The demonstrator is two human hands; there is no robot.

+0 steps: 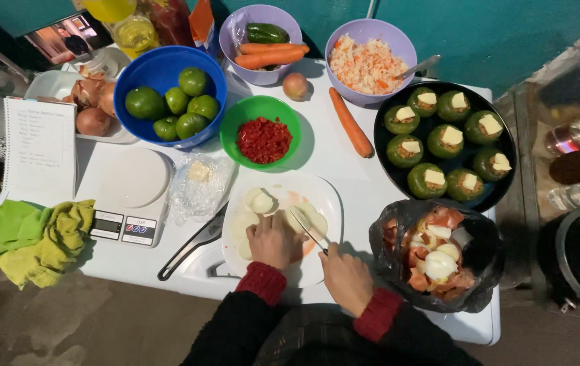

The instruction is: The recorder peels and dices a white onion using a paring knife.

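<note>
Slicing pale pieces on a white plate at the near edge of the worktop.

The left hand presses down on a pale piece on the white plate, fingers curled over it, while the right hand has its fingers closed around the handle of a knife whose blade lies against that piece. More pale slices lie on the far side of the plate. Just left of the plate lies a black-handled tool, then a kitchen scale and a green cloth at the left edge. Right of the plate sits a black bag of peelings. Farther back stand a green bowl of chopped red bits, a blue bowl of limes, a loose carrot, and a black tray of stuffed green peppers toward the right edge.
</note>
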